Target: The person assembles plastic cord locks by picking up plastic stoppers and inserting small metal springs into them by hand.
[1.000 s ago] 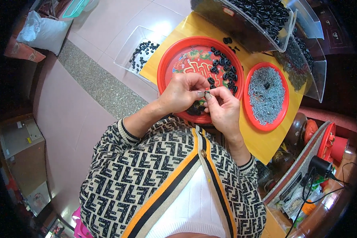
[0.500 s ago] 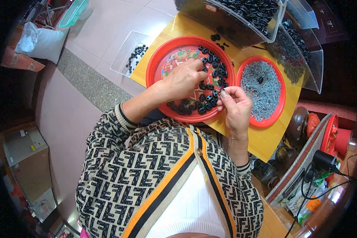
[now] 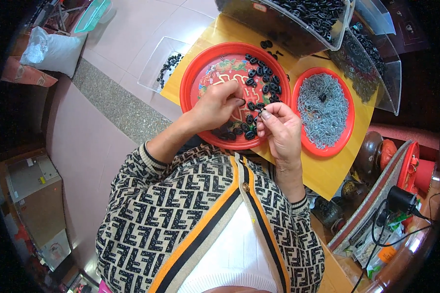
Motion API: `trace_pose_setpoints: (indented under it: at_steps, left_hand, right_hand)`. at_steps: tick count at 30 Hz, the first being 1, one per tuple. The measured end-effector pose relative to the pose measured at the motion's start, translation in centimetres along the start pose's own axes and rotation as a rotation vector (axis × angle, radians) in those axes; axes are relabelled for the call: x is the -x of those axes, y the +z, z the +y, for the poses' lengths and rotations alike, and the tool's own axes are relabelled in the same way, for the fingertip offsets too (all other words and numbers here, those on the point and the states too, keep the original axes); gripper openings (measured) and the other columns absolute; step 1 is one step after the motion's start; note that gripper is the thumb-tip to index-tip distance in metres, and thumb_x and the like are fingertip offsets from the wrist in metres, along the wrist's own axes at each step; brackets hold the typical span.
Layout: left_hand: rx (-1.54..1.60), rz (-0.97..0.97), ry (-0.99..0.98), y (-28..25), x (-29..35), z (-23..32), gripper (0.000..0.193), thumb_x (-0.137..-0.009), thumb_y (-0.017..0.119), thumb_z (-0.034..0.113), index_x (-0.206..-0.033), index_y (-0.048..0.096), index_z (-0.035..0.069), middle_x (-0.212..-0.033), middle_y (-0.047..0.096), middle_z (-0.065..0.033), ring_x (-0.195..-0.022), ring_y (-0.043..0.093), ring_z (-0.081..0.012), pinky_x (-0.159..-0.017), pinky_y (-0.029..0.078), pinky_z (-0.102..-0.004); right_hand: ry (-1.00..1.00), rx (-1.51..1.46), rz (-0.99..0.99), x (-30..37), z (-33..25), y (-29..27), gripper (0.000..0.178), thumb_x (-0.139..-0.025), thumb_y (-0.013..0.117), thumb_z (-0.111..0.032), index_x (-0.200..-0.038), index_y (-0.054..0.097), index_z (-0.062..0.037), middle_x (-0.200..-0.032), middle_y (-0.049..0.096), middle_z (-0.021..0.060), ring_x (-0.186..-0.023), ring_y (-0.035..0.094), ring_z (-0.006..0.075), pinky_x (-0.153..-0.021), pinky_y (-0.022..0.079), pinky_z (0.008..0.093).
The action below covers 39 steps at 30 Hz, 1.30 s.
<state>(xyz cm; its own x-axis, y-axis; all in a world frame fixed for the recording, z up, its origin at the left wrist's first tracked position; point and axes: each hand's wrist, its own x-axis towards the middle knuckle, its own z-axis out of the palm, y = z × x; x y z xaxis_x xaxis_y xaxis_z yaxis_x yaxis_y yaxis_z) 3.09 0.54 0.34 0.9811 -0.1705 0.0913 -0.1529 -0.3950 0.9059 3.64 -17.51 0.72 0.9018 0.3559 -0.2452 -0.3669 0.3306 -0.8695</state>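
Note:
A round red tray (image 3: pixel 187 93) with a printed floral bottom holds several black plastic pieces (image 3: pixel 266 77), each with two holes, mostly along its right and lower sides. Over the middle of the tray, my left hand (image 3: pixel 216 105) is closed, with thumb and forefinger pinching a small dark piece (image 3: pixel 241 102). My right hand (image 3: pixel 282 131) is closed at the tray's right rim, pinching a small part too tiny to make out fully. To its right, a red oval tray (image 3: pixel 347 128) is filled with grey screws (image 3: pixel 322 119), with one black piece on top.
The trays stand on a yellow board (image 3: pixel 335 171). Clear bins (image 3: pixel 298 34) of black pieces rise behind them. A clear box (image 3: pixel 154 63) with small black parts lies left of the round tray. Jars and a black adapter (image 3: pixel 401 199) with cables are at the right.
My left hand has drawn back leftward and down from the black pieces, a dark piece at its fingertips. My right hand has moved slightly left over the round tray's rim.

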Motion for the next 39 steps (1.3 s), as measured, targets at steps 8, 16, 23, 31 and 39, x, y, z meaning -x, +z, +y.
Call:
trace_pose_setpoints:
  at_steps: [8,16,23,31,39]
  left_hand:
    - [0.486,-0.079,-0.166,0.4,1.1,-0.2,0.019,-0.073,0.059,-0.007,-0.091,0.056,-0.003,-0.082,0.059,-0.0048,-0.077,0.057,-0.0111,-0.07,0.047,-0.0226]
    - [1.067,0.078,-0.278,1.2,1.7,-0.1,0.014,-0.078,0.055,-0.003,-0.092,0.056,-0.002,-0.081,0.06,-0.0057,-0.075,0.058,-0.0104,-0.07,0.049,-0.0236]
    - [0.877,0.096,-0.297,1.5,2.1,0.5,0.014,-0.079,0.056,0.0,-0.093,0.058,-0.002,-0.076,0.059,-0.0038,-0.067,0.056,-0.008,-0.061,0.047,-0.02]
    - [1.048,0.098,-0.238,0.4,2.1,0.2,0.022,-0.079,0.055,0.0,-0.101,0.054,0.0,-0.077,0.057,-0.0016,-0.063,0.053,-0.0066,-0.057,0.046,-0.0175]
    - [1.07,0.047,-0.223,0.5,2.3,0.2,0.023,-0.079,0.057,0.002,-0.102,0.054,0.001,-0.077,0.056,-0.0011,-0.063,0.053,-0.0066,-0.055,0.046,-0.0178]
  right_hand:
    - [0.038,-0.116,-0.059,-1.0,0.6,1.2,0.009,-0.081,0.055,-0.006,-0.087,0.053,0.0,-0.075,0.058,0.0059,-0.06,0.055,0.0089,-0.051,0.046,0.0195]
    - [0.045,-0.288,-0.111,-0.8,0.6,1.7,0.007,-0.083,0.052,-0.005,-0.088,0.051,0.0003,-0.076,0.058,0.0073,-0.061,0.056,0.0101,-0.052,0.047,0.0213]
    - [0.067,-0.308,-0.085,-0.8,0.8,2.1,0.007,-0.083,0.052,-0.004,-0.088,0.051,0.0008,-0.076,0.058,0.0073,-0.061,0.055,0.011,-0.053,0.047,0.0223]
    - [0.04,-0.104,0.026,-0.7,-0.1,1.8,0.006,-0.081,0.054,-0.005,-0.084,0.052,-0.0001,-0.069,0.056,0.0047,-0.054,0.052,0.0078,-0.046,0.042,0.0187]
    - [-0.007,0.179,0.075,0.1,-1.0,3.2,0.007,-0.08,0.057,-0.007,-0.081,0.053,-0.0017,-0.065,0.054,0.0001,-0.051,0.049,0.0039,-0.045,0.041,0.0163]
